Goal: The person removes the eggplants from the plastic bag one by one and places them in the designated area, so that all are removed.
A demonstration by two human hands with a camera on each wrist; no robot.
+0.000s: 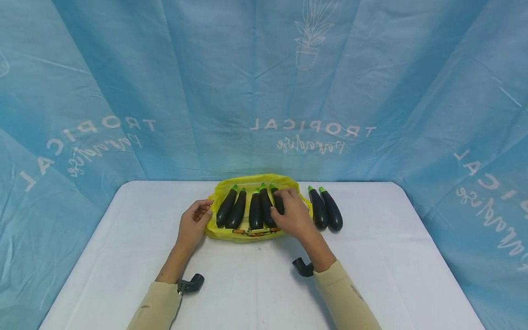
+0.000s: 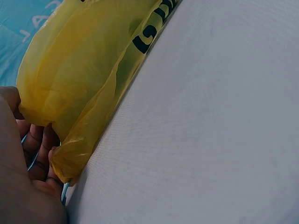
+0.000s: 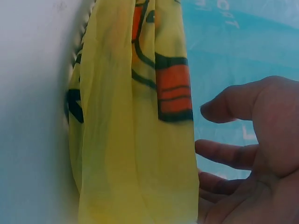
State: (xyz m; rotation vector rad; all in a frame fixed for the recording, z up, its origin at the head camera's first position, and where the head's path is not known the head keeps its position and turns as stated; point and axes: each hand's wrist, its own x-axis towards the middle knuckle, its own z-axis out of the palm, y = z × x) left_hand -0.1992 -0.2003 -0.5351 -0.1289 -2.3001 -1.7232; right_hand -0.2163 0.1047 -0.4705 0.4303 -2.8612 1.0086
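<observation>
A yellow plastic bag [image 1: 224, 234] lies spread on the table with several dark eggplants [image 1: 255, 211] side by side in its opening, their green stem ends pointing away. At the bag's left edge, my left hand [image 1: 194, 223] pinches the rim; in the left wrist view its thumb and curled fingers meet the yellow film [image 2: 70, 79]. Over the bag's right part, my right hand [image 1: 294, 215] has thumb and fingers apart beside the rightmost eggplant [image 1: 278, 205] there. The right wrist view shows parted fingers [image 3: 229, 154] behind the bag's printed side [image 3: 140, 140], which hides the eggplants.
Two more eggplants [image 1: 317, 211] lie together on the white tablecloth [image 1: 371, 266], just right of the bag. Blue printed curtain [image 1: 222, 91] hangs behind and at both sides of the table. A black wrist mount [image 1: 191, 283] sits on each forearm.
</observation>
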